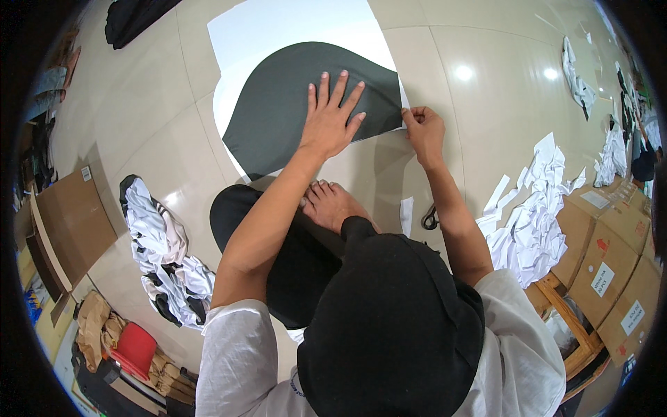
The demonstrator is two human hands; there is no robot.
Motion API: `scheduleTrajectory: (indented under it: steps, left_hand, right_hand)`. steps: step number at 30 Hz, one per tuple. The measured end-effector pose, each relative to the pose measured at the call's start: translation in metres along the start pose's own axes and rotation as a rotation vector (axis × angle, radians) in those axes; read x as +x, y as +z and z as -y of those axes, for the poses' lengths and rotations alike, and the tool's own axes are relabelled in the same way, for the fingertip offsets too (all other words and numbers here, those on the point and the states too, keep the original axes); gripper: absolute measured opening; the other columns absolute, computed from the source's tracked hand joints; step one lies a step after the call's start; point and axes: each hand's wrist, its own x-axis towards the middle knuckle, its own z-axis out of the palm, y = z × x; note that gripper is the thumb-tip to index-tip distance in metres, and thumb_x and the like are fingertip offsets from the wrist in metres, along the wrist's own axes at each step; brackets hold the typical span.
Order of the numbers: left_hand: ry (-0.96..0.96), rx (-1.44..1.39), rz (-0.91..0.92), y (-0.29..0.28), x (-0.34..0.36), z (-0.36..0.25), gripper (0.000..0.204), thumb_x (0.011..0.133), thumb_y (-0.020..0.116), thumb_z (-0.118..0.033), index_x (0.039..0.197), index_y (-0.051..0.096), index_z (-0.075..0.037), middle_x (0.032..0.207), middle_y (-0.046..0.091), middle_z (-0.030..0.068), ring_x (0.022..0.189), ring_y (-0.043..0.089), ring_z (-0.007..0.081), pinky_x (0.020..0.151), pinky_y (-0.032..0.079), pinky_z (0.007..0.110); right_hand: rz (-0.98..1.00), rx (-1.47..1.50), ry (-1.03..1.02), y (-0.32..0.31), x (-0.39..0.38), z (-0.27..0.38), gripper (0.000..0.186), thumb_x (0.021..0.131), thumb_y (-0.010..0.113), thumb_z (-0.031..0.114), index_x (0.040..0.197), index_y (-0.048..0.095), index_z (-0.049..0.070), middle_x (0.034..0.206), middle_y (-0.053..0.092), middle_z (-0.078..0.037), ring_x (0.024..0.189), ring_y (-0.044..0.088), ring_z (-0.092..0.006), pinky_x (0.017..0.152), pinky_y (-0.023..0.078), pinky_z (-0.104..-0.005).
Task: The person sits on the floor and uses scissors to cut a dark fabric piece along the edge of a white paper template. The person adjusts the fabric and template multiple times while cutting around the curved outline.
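Observation:
A dark grey curved piece (267, 104) lies on white paper (285, 21) on the tiled floor. My left hand (328, 121) rests spread on the grey piece, fingers stretched out. My right hand (424, 131) pinches the piece at its right corner, perhaps with the paper under it. A bare foot (333, 205) lies just below the piece, beside black cloth on the legs (243, 215). Black-handled scissors (430, 219) lie below my right hand, near a white strip (406, 214), partly hidden by my right forearm.
White and dark fabric (156, 236) is heaped at left, near flattened cardboard (73, 215) and a red object (135, 347). Paper scraps (528, 215) pile at right, beside stacked boxes (590, 236) on wood. More cloth lies along both upper sides.

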Motion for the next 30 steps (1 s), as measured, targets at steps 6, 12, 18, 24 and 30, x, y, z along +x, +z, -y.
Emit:
scheduleTrajectory:
  steps: [6, 12, 18, 24, 30]
  left_hand:
    - [0.178, -0.002, 0.033, 0.003, 0.016, -0.015, 0.065, 0.114, 0.050, -0.051, 0.174, 0.036, -0.030, 0.184, 0.022, 0.0093, 0.170, 0.014, 0.0412, 0.137, 0.012, 0.063]
    - [0.284, 0.031, 0.122, 0.005, 0.022, -0.023, 0.067, 0.114, 0.050, -0.054, 0.175, 0.031, -0.034, 0.184, 0.021, 0.0031, 0.171, 0.014, 0.0340, 0.139, 0.011, 0.058]
    - [0.323, 0.080, 0.180, 0.006, 0.022, -0.022, 0.068, 0.114, 0.048, -0.055, 0.176, 0.029, -0.035, 0.185, 0.020, 0.0025, 0.171, 0.013, 0.0331, 0.140, 0.011, 0.058]
    - [0.331, 0.018, 0.124, 0.004, 0.024, -0.020, 0.066, 0.114, 0.050, -0.050, 0.174, 0.034, -0.027, 0.182, 0.026, 0.0091, 0.170, 0.018, 0.0358, 0.139, 0.013, 0.059]
    - [0.177, 0.027, -0.013, 0.014, 0.040, -0.021, 0.062, 0.116, 0.048, -0.045, 0.172, 0.039, -0.022, 0.180, 0.029, 0.0128, 0.168, 0.021, 0.0390, 0.137, 0.015, 0.062]
  right_hand:
    - [-0.005, -0.102, -0.065, -0.005, 0.003, -0.010, 0.030, 0.096, 0.083, 0.025, 0.100, 0.078, -0.004, 0.082, 0.080, -0.015, 0.070, 0.075, -0.0194, 0.067, 0.059, -0.0344]
    - [-0.019, -0.150, -0.100, -0.008, 0.002, -0.010, 0.032, 0.093, 0.085, 0.027, 0.101, 0.078, -0.003, 0.083, 0.081, -0.017, 0.074, 0.078, -0.0246, 0.071, 0.060, -0.0374]
    - [-0.036, -0.229, -0.138, -0.011, 0.000, -0.014, 0.031, 0.093, 0.084, 0.026, 0.101, 0.077, -0.002, 0.083, 0.080, -0.017, 0.076, 0.079, -0.0272, 0.073, 0.061, -0.0398]
    - [-0.046, -0.236, -0.202, -0.009, -0.008, -0.013, 0.028, 0.092, 0.084, 0.024, 0.105, 0.076, 0.001, 0.086, 0.080, -0.018, 0.077, 0.079, -0.0307, 0.075, 0.061, -0.0416]
    - [0.008, -0.273, -0.306, 0.006, -0.029, 0.003, 0.027, 0.093, 0.084, 0.022, 0.110, 0.074, 0.002, 0.085, 0.078, -0.018, 0.075, 0.077, -0.0320, 0.073, 0.060, -0.0413]
